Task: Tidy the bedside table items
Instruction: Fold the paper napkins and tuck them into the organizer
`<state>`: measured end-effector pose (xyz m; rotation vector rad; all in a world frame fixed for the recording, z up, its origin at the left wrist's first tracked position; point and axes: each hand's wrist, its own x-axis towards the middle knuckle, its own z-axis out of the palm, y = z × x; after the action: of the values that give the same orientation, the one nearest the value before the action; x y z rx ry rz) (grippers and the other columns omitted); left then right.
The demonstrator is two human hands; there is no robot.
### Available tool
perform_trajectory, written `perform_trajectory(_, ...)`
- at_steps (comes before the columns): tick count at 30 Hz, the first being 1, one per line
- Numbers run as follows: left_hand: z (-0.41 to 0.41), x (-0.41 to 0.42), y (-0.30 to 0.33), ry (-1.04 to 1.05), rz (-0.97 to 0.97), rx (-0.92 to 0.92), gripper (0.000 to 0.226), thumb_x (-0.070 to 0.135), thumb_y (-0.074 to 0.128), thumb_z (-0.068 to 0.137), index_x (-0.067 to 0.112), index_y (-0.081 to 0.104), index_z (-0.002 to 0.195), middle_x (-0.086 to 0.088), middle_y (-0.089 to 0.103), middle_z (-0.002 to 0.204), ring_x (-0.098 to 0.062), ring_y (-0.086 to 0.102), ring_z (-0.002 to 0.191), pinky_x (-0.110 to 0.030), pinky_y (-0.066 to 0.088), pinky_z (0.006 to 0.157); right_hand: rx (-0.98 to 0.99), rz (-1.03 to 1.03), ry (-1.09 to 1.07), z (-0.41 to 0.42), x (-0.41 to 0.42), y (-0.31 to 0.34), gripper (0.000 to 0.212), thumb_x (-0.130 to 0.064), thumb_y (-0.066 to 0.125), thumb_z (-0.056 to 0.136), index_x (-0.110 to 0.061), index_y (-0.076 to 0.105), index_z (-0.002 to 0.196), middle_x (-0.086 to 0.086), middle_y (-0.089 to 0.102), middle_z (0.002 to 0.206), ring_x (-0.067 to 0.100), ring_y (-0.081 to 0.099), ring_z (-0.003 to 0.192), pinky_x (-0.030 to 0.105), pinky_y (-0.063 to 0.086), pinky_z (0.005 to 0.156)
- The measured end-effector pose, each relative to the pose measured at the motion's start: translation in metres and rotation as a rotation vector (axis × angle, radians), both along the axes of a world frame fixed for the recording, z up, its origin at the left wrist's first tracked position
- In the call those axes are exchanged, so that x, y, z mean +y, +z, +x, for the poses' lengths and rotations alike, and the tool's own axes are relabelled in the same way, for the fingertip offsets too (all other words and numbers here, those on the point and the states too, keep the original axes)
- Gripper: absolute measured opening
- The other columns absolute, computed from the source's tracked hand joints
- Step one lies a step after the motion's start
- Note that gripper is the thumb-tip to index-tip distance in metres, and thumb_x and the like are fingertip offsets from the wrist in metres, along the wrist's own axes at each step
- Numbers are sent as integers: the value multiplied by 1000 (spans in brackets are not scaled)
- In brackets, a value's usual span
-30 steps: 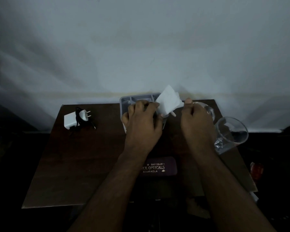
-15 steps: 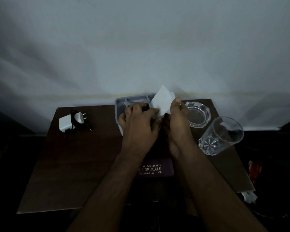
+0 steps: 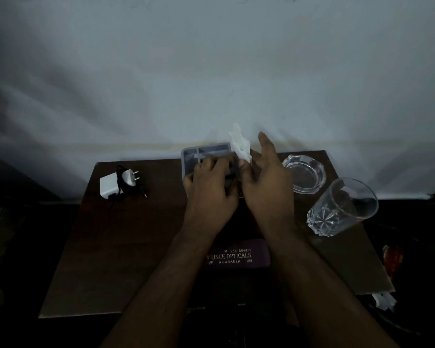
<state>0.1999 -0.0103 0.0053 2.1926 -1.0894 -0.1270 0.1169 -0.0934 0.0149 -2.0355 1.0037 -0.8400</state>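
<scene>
My left hand (image 3: 211,189) hovers over the grey compartment tray (image 3: 201,149) at the back of the dark wooden bedside table (image 3: 126,247). Its fingers are curled round a small dark thing (image 3: 230,177), possibly spectacles, mostly hidden. My right hand (image 3: 265,179) is pressed against the left one. Thumb and fingers pinch a crumpled white cloth (image 3: 240,144) that sticks up above the tray, and the index finger points upward. A purple spectacle case (image 3: 239,257) with gold lettering lies near the front, between my forearms.
A white charger with a black cable (image 3: 116,184) lies at the back left. A glass ashtray (image 3: 304,175) sits at the back right, with a cut-glass tumbler (image 3: 342,209) just in front of it near the right edge. A pale wall rises behind.
My right hand moved left from beside the ashtray to meet the left hand and took hold of the white cloth. The cloth went from a flat sheet to a bunched, upright shape.
</scene>
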Motion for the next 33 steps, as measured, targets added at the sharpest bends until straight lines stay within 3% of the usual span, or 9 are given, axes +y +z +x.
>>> perform_trajectory(4,4,0,0,13,-33,42,54,28,60,96,38,48,147,4,53,141,-16,43,135,-35,18,99,44,-24,-43,3,0,-2,54,-25,58,98,-22,42,150,8,72,122,26,68,114,45,55,96)
perform_trajectory(6,4,1,-1,-15,19,10,58,30,59,96,43,43,150,4,51,140,-18,41,134,-38,21,100,33,-34,-117,3,-4,-3,41,-23,60,96,-17,56,136,4,75,110,23,71,103,35,56,86)
perform_trajectory(8,4,1,-3,-45,78,-53,61,33,57,95,45,38,152,2,50,140,-23,41,132,-44,26,104,50,-48,-174,2,-8,-4,31,-23,61,95,-14,62,125,3,75,99,22,71,92,25,46,71)
perform_trajectory(10,3,2,-4,-55,89,-77,60,37,56,97,44,37,153,2,50,140,-23,41,132,-45,27,105,84,-36,-187,1,-9,-4,27,-24,62,95,-13,64,119,3,75,96,23,70,90,24,39,67)
perform_trajectory(14,5,2,-7,-36,31,-37,54,40,55,99,40,40,152,3,50,141,-18,37,132,-35,18,98,71,-12,-161,3,-6,-2,28,-28,63,95,-15,64,120,2,75,104,22,71,96,27,49,73)
perform_trajectory(18,3,1,-6,-10,15,-58,51,37,58,96,34,49,147,3,53,136,-20,41,129,-33,16,96,6,26,-135,2,-4,3,36,-36,66,94,-17,61,124,-1,75,108,19,72,99,35,57,81)
perform_trajectory(23,2,3,0,28,-27,-73,42,32,61,95,30,58,136,2,55,132,-19,44,128,-32,15,95,-17,41,-129,-3,-2,6,48,-33,68,94,-14,53,135,2,73,119,19,69,110,33,55,88)
perform_trajectory(26,1,8,5,50,-51,-90,34,30,61,95,27,62,130,2,56,130,-19,46,127,-32,16,94,-12,38,-128,-7,0,7,53,-33,65,96,-11,46,141,5,68,127,21,65,118,40,54,95)
perform_trajectory(33,-20,37,15,63,-27,-94,38,30,62,96,29,62,134,3,55,132,-19,45,127,-32,17,94,37,-52,-128,-33,24,9,64,-25,63,96,-1,36,149,17,55,137,30,53,128,47,47,104)
